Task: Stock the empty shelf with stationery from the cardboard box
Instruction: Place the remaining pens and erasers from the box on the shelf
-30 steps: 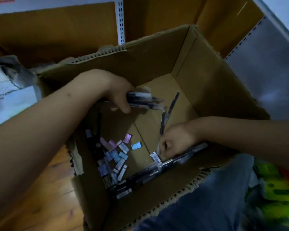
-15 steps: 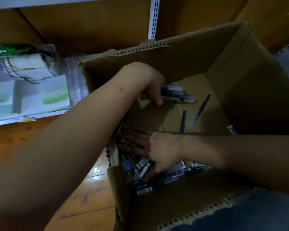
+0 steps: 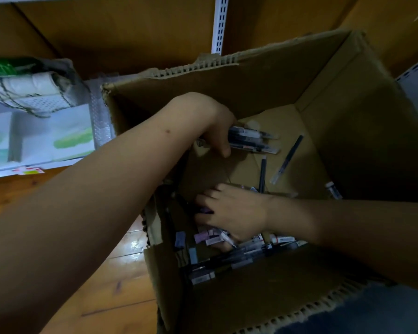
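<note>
Left hand (image 3: 214, 131): fingers curled round a bundle of pens (image 3: 251, 141), held above the floor of the cardboard box (image 3: 348, 121).
Right hand (image 3: 229, 214): fingers spread over the loose pens and small packets (image 3: 208, 237) piled in the near corner; whether it grips any, I cannot tell.
Risk, bundle: pens likely slide out if more are stuffed in.
Risk, pile: scrabbling may scatter packets.
Stragglers: two loose pens (image 3: 286, 160) lie apart, easy to miss.

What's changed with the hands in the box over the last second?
The right hand left the pens by the box's near wall, reached left, and now lies with fingers spread over the loose stationery. The left hand kept its grip on the bundle of pens. The cardboard box stayed put.
</note>
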The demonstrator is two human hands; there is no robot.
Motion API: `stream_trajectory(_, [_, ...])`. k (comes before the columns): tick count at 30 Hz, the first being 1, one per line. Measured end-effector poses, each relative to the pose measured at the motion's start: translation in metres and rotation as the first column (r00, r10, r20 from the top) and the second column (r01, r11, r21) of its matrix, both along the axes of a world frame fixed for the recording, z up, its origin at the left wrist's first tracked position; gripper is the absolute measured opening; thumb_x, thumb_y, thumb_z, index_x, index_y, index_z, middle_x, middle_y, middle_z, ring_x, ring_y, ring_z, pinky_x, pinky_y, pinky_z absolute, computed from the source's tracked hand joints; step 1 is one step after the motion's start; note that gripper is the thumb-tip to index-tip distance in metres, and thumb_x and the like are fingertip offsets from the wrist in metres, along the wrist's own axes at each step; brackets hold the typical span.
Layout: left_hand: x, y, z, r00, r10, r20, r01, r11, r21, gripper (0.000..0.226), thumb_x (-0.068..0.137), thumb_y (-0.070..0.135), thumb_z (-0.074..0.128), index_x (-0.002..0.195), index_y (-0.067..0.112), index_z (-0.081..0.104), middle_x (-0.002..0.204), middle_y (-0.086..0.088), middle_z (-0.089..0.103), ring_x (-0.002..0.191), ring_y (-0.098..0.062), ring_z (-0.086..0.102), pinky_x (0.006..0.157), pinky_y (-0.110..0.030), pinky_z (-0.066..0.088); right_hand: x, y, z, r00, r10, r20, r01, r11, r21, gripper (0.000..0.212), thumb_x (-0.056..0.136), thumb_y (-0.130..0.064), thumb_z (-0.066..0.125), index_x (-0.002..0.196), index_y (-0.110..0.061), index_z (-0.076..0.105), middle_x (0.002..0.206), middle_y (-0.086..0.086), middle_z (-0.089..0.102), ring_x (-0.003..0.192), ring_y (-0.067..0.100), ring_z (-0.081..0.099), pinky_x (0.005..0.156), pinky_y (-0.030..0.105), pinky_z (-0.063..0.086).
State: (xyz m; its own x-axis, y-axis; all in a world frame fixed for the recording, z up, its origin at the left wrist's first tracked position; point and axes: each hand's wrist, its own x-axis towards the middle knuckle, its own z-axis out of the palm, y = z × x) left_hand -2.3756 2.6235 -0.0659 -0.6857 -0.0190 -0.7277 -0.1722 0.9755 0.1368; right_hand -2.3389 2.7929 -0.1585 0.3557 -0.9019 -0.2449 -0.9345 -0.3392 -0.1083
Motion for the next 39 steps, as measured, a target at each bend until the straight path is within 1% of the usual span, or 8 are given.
stream_trajectory(8, [-0.001,0.000,-0.008,0.999,0.014,0.045,-0.013,1.000,-0.018,0.062,0.089,0.041,0.067,0.142,0.017,0.044,0.131,-0.005,0.055,0.116,-0.024,0.056,0.101,-0.042,0.047,0.007,-0.011,0.015,0.984,-0.072,-0.164,0.094,0.987,0.129,0.077,0.086,-0.055,0.056,0.150,-0.025,0.025,0.148,0.018,0.030,0.114,0.033,0.047,0.070,0.037,0.047])
stream_trajectory(19, [0.000,0.000,-0.017,0.992,0.065,0.112,-0.067,0.998,0.019,0.065,0.088,0.040,0.068,0.144,0.018,0.043,0.132,-0.005,0.055,0.117,-0.024,0.056,0.102,-0.044,0.047,-0.001,-0.009,0.023,0.914,-0.357,-0.191,0.376,0.924,0.068,0.075,0.088,-0.040,0.059,0.151,-0.020,0.022,0.148,0.021,0.027,0.114,0.035,0.048,0.072,0.035,0.046])
stream_trajectory(26, [0.003,-0.004,-0.020,0.976,0.173,0.130,-0.191,0.971,0.143,0.051,0.089,0.037,0.068,0.133,0.024,0.048,0.114,0.001,0.058,0.105,-0.019,0.060,0.094,-0.038,0.052,-0.022,0.000,0.053,0.853,-0.517,-0.064,0.521,0.840,0.154,0.043,0.094,-0.048,0.052,0.130,-0.027,0.041,0.116,0.006,0.048,0.075,0.017,0.051,0.052,0.029,0.032])
stream_trajectory(31, [0.011,-0.004,-0.012,0.949,0.256,0.184,-0.296,0.924,0.241,0.031,0.094,0.021,0.061,0.121,0.008,0.052,0.094,-0.008,0.065,0.076,-0.018,0.060,0.062,-0.025,0.049,-0.051,0.036,0.105,0.348,-0.881,0.321,0.712,0.471,0.520,0.042,0.092,-0.067,0.037,0.098,-0.029,0.056,0.087,0.001,0.061,0.075,0.018,0.059,0.065,0.036,0.047])
stream_trajectory(34, [0.009,0.008,0.007,0.926,0.310,0.217,-0.368,0.869,0.331,0.038,0.093,0.019,0.059,0.128,0.007,0.052,0.107,-0.016,0.069,0.087,-0.022,0.066,0.076,-0.029,0.056,-0.072,0.060,0.128,0.066,-0.937,0.343,0.747,0.275,0.605,0.069,0.089,-0.076,0.029,0.121,-0.021,0.055,0.112,0.023,0.063,0.081,0.015,0.038,0.060,0.029,0.039])
stream_trajectory(35, [0.009,0.015,0.016,0.918,0.338,0.206,-0.394,0.839,0.375,0.035,0.093,0.018,0.060,0.126,0.011,0.054,0.109,-0.013,0.070,0.092,-0.022,0.069,0.082,-0.033,0.058,-0.075,0.069,0.135,-0.011,-0.932,0.363,0.742,0.235,0.627,0.065,0.088,-0.077,0.029,0.118,-0.026,0.056,0.110,0.026,0.061,0.107,0.042,0.061,0.058,0.026,0.038])
stream_trajectory(36, [0.009,0.020,0.025,0.909,0.367,0.197,-0.416,0.800,0.432,0.031,0.093,0.017,0.060,0.123,0.013,0.055,0.105,-0.009,0.073,0.090,-0.020,0.071,0.081,-0.034,0.060,-0.077,0.078,0.141,-0.099,-0.905,0.414,0.727,0.218,0.651,0.056,0.088,-0.076,0.030,0.110,-0.033,0.057,0.097,0.024,0.061,0.072,0.024,0.060,0.055,0.022,0.037])
stream_trajectory(39, [0.018,0.039,0.048,0.891,0.414,0.187,-0.441,0.691,0.573,0.032,0.088,0.022,0.064,0.117,0.009,0.056,0.082,-0.003,0.074,0.072,-0.015,0.069,0.063,-0.023,0.053,-0.079,0.109,0.154,-0.339,-0.754,0.563,0.641,0.253,0.725,0.047,0.091,-0.071,0.035,0.093,-0.029,0.056,0.072,0.009,0.056,0.046,0.007,0.051,0.038,0.014,0.025])
